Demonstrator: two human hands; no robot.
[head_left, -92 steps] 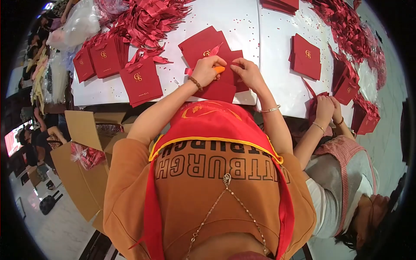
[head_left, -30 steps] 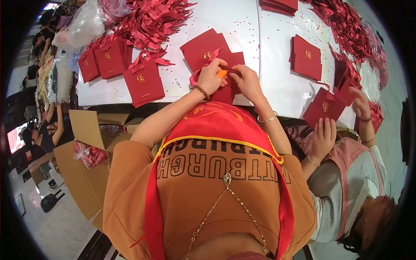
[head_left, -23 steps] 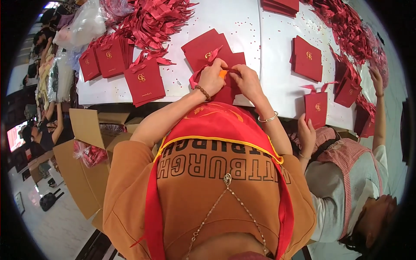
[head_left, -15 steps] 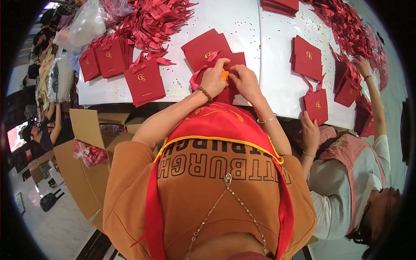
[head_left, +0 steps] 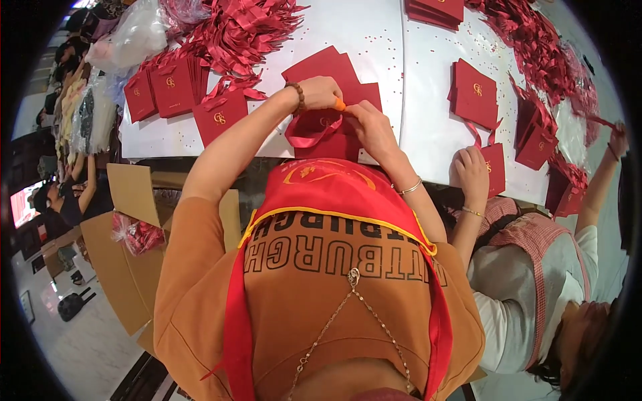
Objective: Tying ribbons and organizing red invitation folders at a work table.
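My left hand, with a beaded bracelet at its wrist, is closed in a pinch above a small red paper bag. A small orange piece shows at its fingertips; what they pinch is hidden. My right hand, wearing a silver bangle, meets it there, thumb and fingers pinched at the upper end of the red ribbon. That ribbon loops over the bag's front. More red bags lie flat behind and under both hands.
Red bags stand at the left by a heap of ribbons. An open cardboard box is at my left. On the right, a co-worker's hand touches a red bag; further bag stacks lie beyond it.
My left hand has lifted and turned, its elbow swinging outward. The ribbon loop now shows in front of the bag. The co-worker's far arm has moved outward, drawing a ribbon.
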